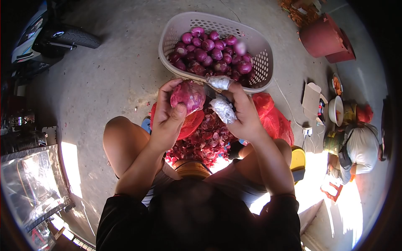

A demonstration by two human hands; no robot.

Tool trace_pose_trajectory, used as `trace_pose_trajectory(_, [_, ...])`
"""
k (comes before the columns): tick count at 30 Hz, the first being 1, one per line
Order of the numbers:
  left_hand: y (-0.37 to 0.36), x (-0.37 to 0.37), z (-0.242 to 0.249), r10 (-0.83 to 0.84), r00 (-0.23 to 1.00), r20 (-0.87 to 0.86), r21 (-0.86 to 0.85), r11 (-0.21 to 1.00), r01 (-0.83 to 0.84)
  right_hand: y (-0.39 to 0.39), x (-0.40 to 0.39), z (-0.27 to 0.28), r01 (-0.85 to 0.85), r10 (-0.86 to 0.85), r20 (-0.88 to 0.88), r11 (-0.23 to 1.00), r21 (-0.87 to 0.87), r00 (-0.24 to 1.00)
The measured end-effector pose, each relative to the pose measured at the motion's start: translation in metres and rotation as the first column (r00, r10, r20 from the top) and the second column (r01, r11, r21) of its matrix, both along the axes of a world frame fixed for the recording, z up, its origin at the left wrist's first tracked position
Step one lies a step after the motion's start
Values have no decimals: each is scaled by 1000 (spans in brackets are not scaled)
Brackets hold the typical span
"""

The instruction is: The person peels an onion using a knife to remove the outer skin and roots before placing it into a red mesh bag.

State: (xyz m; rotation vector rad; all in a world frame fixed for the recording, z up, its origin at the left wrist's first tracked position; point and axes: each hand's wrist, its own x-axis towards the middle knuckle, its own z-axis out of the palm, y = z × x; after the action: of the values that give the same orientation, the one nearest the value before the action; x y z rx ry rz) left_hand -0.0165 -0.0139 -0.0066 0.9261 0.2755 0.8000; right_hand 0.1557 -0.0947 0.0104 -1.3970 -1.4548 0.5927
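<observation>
My left hand (168, 119) is closed around a large red onion (187, 96) with some dry skin on it. Close beside it is my right hand (246, 113), its thumb and forefinger wrapped in silvery covering. Those fingers are closed on what looks like a small knife (210, 91), mostly hidden, its blade side facing the onion. Under both hands lies a heap of loose red onion skins (205, 140). Just beyond, a grey perforated plastic basket (167, 50) holds many smooth purple onions (201, 55).
Red mesh sacks (274, 119) lie around the skins. A yellow object (297, 159) stands by my right knee. On the right are a seated person (362, 146), a white bowl (335, 111), a power strip (307, 131) with cords and a reddish bucket (322, 37). A motorcycle wheel (75, 37) is far left.
</observation>
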Motion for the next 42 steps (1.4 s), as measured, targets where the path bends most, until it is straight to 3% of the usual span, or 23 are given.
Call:
trace_pose_trajectory(1, [0,0,0,-5,1000,-7,-2,1000,5,0,2,-1,11,-11,-34,1000,2,999])
trace_pose_trajectory(4, [-1,2,3,22,1000,13,-22,1000,-22,0,5,3,-98,90,135,994,50,987])
trace_pose_trajectory(5, [-1,3,4,37,999,27,-32,999,-36,-6,8,14,-167,173,211,985,-44,962])
trace_pose_trajectory(8, [1,2,0,46,999,-11,-3,999,-46,-5,7,15,-156,172,302,985,-78,938])
trace_pose_trajectory(11, [-1,5,7,6,999,35,-68,998,-3,-3,6,17,-138,120,357,990,26,927])
trace_pose_trajectory(14, [0,7,11,-27,999,38,-97,995,30,-3,9,13,-122,137,244,990,-76,960])
trace_pose_trajectory(15, [0,7,12,-27,1000,15,-74,997,28,1,8,17,-121,117,236,993,1,965])
trace_pose_trajectory(17, [-2,8,14,-31,999,-30,-31,999,30,-1,9,20,-125,126,218,992,-19,968])
trace_pose_trajectory(20, [-3,12,12,-70,992,106,-107,991,81,-4,12,13,-114,116,177,993,-23,977])
trace_pose_trajectory(27, [3,17,20,-96,995,33,11,995,96,-8,13,10,-77,75,27,994,73,997])
trace_pose_trajectory(33, [11,24,24,-114,992,56,61,992,111,-12,21,12,-98,88,115,991,91,990])
trace_pose_trajectory(42, [9,37,35,-125,991,48,51,991,123,-12,22,26,0,-54,269,980,199,962])
